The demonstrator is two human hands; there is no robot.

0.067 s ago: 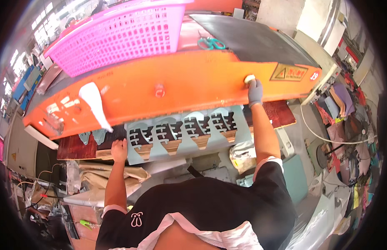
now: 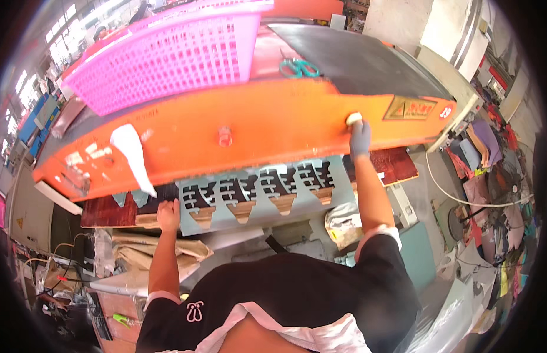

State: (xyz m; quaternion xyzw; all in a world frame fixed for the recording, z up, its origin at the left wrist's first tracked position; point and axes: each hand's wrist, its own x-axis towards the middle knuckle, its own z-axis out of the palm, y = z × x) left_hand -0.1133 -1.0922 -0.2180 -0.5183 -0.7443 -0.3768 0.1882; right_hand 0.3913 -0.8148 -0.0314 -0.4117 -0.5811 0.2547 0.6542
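Note:
My right hand (image 2: 360, 139), in a grey glove, reaches up to a pale round button (image 2: 354, 119) on the front of an orange press beam (image 2: 273, 126). Its fingers are together against the button. My bare left hand (image 2: 168, 216) is closed at the front edge of the board (image 2: 111, 212), beside the left edge of a grey-green sheet (image 2: 267, 213). What its fingers hold, if anything, is hidden. Several jagged shapes are cut out of the sheet, with dark board and layered edges showing through. The beam covers the sheet's far side.
A pink plastic basket (image 2: 167, 62) and teal-handled scissors (image 2: 300, 68) lie on top of the press. A white cloth-like strip (image 2: 132, 156) hangs on the beam's left. Small grey-green pieces (image 2: 132, 199) rest on the board's left. Colourful scraps (image 2: 491, 176) are piled at the right.
The orange beam, with the basket and scissors on it, has come down slightly over the sheet. My right hand has gone down with the button; my left hand stays nearly in place.

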